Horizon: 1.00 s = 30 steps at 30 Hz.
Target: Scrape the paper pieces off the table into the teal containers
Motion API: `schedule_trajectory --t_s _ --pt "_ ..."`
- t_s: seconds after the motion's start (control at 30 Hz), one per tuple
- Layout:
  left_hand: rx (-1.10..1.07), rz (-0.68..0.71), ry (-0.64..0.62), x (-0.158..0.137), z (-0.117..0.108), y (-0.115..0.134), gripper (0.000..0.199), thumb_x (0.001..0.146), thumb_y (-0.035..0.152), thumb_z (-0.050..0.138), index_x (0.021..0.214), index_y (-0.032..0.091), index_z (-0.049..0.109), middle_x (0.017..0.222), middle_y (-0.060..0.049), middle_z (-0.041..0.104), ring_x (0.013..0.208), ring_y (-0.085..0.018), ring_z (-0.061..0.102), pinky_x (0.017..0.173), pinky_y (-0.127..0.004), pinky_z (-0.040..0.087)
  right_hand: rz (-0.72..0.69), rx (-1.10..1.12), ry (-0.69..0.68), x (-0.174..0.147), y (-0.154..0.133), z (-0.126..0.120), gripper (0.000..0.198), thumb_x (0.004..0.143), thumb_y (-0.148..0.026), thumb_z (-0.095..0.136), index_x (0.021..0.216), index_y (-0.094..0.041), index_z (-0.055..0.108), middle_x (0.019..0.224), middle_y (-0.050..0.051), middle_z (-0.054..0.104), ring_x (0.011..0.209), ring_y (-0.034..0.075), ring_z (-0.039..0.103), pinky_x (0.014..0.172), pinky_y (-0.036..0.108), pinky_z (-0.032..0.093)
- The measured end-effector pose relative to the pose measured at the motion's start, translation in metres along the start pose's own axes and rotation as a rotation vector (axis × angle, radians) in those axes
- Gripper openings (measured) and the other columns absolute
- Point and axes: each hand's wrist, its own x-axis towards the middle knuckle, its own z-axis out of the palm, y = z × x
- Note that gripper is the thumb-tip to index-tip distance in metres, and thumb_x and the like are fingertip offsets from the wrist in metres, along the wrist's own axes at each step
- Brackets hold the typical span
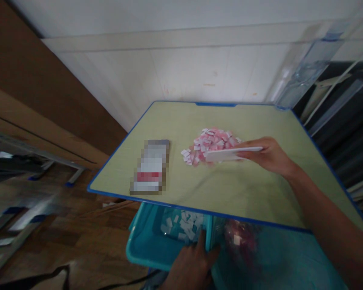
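My right hand [264,155] is closed on a thin white flat piece [220,154], perhaps a card or small board, tilted nearly edge-on. It is just above the near side of a pile of small pink-and-white pieces [213,141] on the folding table. My left hand [193,262] is below the table's front edge, at the right rim of a teal plastic bin [133,245]. Its index finger lies on the bin's side of the rim and the thumb on the other, pinching it. Small white pieces [187,225] lie scattered inside the bin.
The pale yellow-green tabletop [181,185] has a blue edge. A pixelated phone-like object [151,167] lies on its left. Beside the bin is a teal container [278,262] holding a reddish plastic-wrapped bundle [240,237]. A clear plastic bottle [305,72] stands at the back right corner.
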Motion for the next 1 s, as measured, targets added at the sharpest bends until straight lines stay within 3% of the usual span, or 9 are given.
schedule_trajectory --t_s 0.07,0.27,0.43,0.63,0.83,1.0 --pt "0.002 -0.001 -0.009 0.000 0.000 0.000 0.055 0.074 0.020 0.049 0.126 0.034 0.038 0.133 -0.021 0.031 0.078 -0.031 0.061 0.064 -0.045 0.049 -0.041 -0.028 -0.035 -0.001 -0.001 -0.002 0.018 0.067 -0.034 0.065 0.078 -0.021 0.072 0.073 0.003 0.071 0.063 0.017 0.064 0.054 0.024 0.048" --pt "0.006 -0.006 -0.004 -0.001 -0.001 0.001 0.058 0.073 0.017 0.051 0.126 0.034 0.037 0.134 -0.020 0.030 0.082 -0.030 0.061 0.066 -0.044 0.049 -0.019 -0.003 0.090 -0.001 0.004 0.005 0.019 0.071 -0.031 0.062 0.085 -0.020 0.070 0.078 0.002 0.071 0.061 0.015 0.063 0.050 0.023 0.047" --pt "0.002 -0.007 -0.018 0.000 -0.003 0.002 0.054 0.074 0.018 0.048 0.125 0.034 0.038 0.131 -0.018 0.034 0.079 -0.027 0.062 0.066 -0.042 0.049 -0.024 -0.040 0.066 -0.001 0.002 0.005 0.017 0.068 -0.030 0.065 0.079 -0.019 0.071 0.071 0.001 0.070 0.053 0.012 0.060 0.044 0.021 0.043" --pt "0.023 -0.016 -0.044 0.000 0.000 0.001 0.058 0.075 0.019 0.048 0.128 0.035 0.034 0.134 -0.018 0.029 0.082 -0.028 0.061 0.068 -0.043 0.048 0.031 0.022 0.193 -0.004 0.001 0.004 0.016 0.069 -0.031 0.064 0.080 -0.022 0.071 0.072 0.001 0.070 0.055 0.013 0.061 0.046 0.021 0.044" --pt "0.014 -0.017 -0.037 0.000 0.003 0.000 0.058 0.075 0.021 0.050 0.128 0.036 0.033 0.134 -0.018 0.029 0.083 -0.029 0.060 0.069 -0.043 0.047 -0.018 0.049 -0.081 -0.001 0.004 0.013 0.023 0.069 -0.033 0.064 0.087 -0.021 0.071 0.084 0.003 0.071 0.072 0.018 0.065 0.062 0.026 0.049" --pt "0.008 -0.030 -0.053 0.000 0.000 0.000 0.062 0.072 0.018 0.051 0.129 0.036 0.032 0.134 -0.016 0.030 0.086 -0.029 0.060 0.071 -0.042 0.047 0.061 0.085 -0.167 -0.002 0.005 -0.001 0.028 0.066 -0.036 0.065 0.085 -0.017 0.072 0.078 0.004 0.071 0.066 0.017 0.064 0.057 0.025 0.048"
